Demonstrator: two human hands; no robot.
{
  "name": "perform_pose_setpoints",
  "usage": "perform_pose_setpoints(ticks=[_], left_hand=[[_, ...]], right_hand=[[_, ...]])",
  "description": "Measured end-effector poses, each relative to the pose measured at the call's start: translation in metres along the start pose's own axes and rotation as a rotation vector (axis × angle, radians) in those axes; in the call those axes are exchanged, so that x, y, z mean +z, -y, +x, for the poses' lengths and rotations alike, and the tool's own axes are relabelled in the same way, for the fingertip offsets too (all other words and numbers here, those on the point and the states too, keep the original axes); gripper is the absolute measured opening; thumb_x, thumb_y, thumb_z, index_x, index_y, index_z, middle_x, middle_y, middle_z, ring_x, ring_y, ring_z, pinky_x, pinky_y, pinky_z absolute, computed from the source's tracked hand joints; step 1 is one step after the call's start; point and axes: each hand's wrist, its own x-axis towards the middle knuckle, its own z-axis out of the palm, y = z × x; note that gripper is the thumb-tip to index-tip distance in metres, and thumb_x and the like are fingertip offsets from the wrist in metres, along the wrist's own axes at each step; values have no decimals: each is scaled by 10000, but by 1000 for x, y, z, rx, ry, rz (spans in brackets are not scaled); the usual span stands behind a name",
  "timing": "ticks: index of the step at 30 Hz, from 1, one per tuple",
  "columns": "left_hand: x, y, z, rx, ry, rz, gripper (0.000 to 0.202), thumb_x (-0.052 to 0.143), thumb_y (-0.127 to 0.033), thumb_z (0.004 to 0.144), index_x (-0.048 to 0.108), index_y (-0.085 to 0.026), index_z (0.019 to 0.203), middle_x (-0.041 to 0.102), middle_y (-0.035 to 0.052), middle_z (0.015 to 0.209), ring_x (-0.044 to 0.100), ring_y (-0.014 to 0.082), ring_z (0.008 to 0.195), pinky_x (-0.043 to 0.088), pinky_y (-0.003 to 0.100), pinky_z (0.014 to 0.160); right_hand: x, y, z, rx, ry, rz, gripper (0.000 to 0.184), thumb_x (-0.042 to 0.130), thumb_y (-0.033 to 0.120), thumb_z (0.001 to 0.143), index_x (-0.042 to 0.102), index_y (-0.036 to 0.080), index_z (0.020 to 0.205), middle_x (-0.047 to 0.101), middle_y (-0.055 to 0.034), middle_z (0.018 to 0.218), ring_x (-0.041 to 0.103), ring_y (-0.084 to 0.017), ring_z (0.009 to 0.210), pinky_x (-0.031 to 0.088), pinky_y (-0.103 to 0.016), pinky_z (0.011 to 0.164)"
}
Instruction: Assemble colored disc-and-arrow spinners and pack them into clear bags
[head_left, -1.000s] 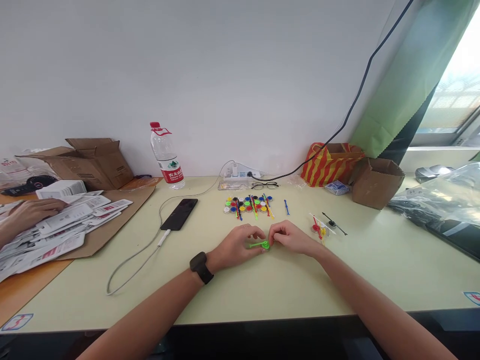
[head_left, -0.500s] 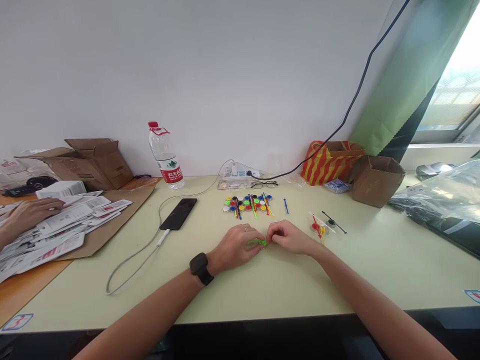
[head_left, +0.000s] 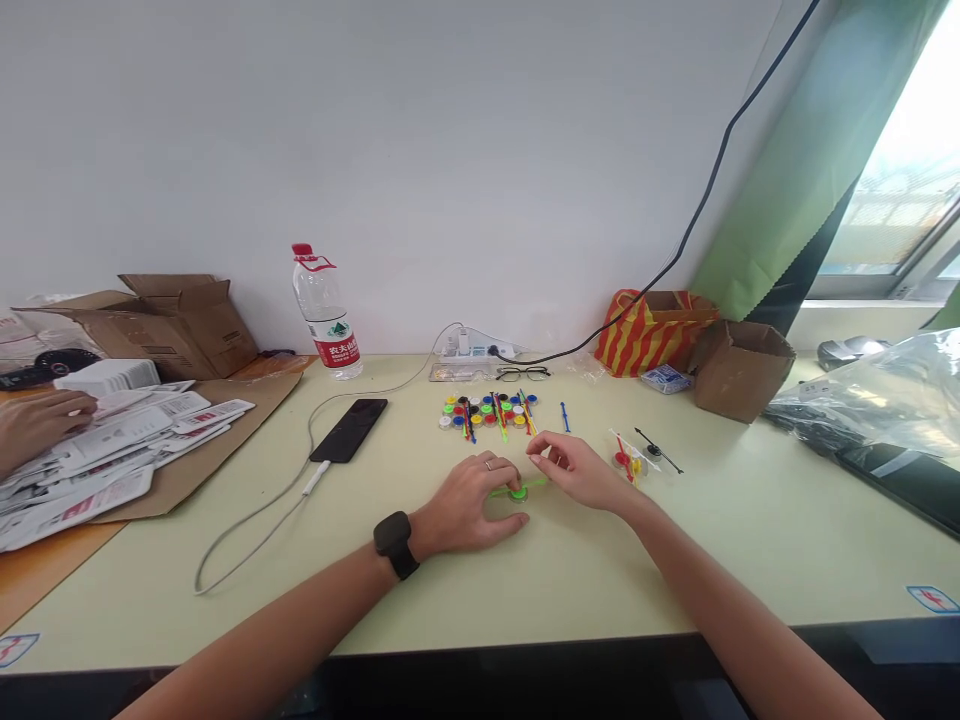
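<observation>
A small green spinner [head_left: 518, 495], a round disc on a clear base with a thin pointer, lies flat on the table. My left hand [head_left: 474, 502], thumb spread away from the fingers, rests a fingertip on it. Just right of the pointer, my right hand [head_left: 574, 468] has curled fingers with a gap between thumb and index, and nothing shows in them. Farther right are red, yellow and white spinners [head_left: 622, 459] and a black spinner [head_left: 654, 450]. Behind the hands sit rows of coloured round bases [head_left: 490, 420] with loose pointers on top, beside a single blue pointer [head_left: 565, 417].
A phone [head_left: 350, 431] with a cable, a water bottle [head_left: 335, 325], eyeglasses [head_left: 523, 374] and a power strip [head_left: 476, 345] surround the work. Boxes [head_left: 742, 368] and a striped bag [head_left: 637, 335] stand right. Another person's hand [head_left: 45, 425] touches printed cards at left.
My right hand has lifted away from the green spinner, its thumb and index parting. My left thumb has opened away from the fingers, leaving more of the spinner visible. The view shifted slightly.
</observation>
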Motion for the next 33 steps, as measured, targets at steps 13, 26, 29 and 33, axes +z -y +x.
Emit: perform_pose_setpoints(ticks=[13, 26, 29, 33], left_hand=[[-8, 16, -3, -76, -253, -148, 390, 630, -230, 917, 615, -288, 1303, 647, 57, 1340, 543, 266, 1282, 426, 482, 1141], [-16, 1, 0, -20, -6, -122, 272, 532, -403, 1026, 744, -292, 1155, 751, 58, 1107, 623, 257, 1086, 498, 437, 1006], [-15, -1, -1, -57, -13, -156, 301, 547, -455, 1024, 720, -295, 1210, 732, 61, 1141, 628, 243, 1111, 505, 412, 1012], [-14, 0, -1, -87, -23, -170, 330, 564, -467, 1018, 673, -302, 1283, 709, 54, 1214, 628, 233, 1134, 505, 399, 1019]], right_hand=[[4, 24, -14, 123, -185, -366, 420, 478, 465, 1004, 646, 266, 1334, 743, -65, 1258, 672, -207, 766, 514, -361, 721], [3, 16, -11, 79, -212, -335, 403, 453, 453, 1014, 687, 241, 1264, 734, -76, 876, 632, -237, 721, 493, -378, 721], [3, 16, -11, 77, -180, -303, 416, 444, 450, 1014, 681, 242, 1285, 738, -75, 933, 626, -225, 734, 495, -370, 729], [2, 18, -12, 107, -149, -292, 426, 434, 462, 1011, 686, 251, 1282, 740, -75, 993, 620, -217, 751, 484, -358, 726]])
